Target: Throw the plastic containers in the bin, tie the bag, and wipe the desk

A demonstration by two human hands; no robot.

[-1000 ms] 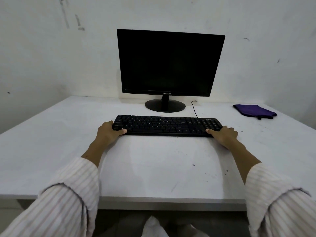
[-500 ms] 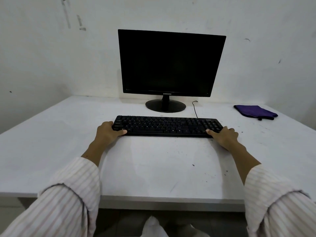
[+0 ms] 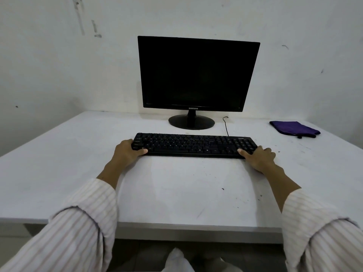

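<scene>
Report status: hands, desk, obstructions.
Left hand and right hand grip keyboard ends. Desk scuffed. Purple cloth lies far right.

Single view: a wide-angle camera worn on the head, facing forward and tilted down over the white desk [image 3: 59,163]. The near desk edge crosses the lower third of the frame; both sleeved forearms enter from the lower corners. The keyboard [image 3: 194,145] lies at frame centre, close to the camera, with the monitor [image 3: 198,73] behind it, upper centre, against the wall. Straight edges bow toward the borders. No second view exists.
</scene>
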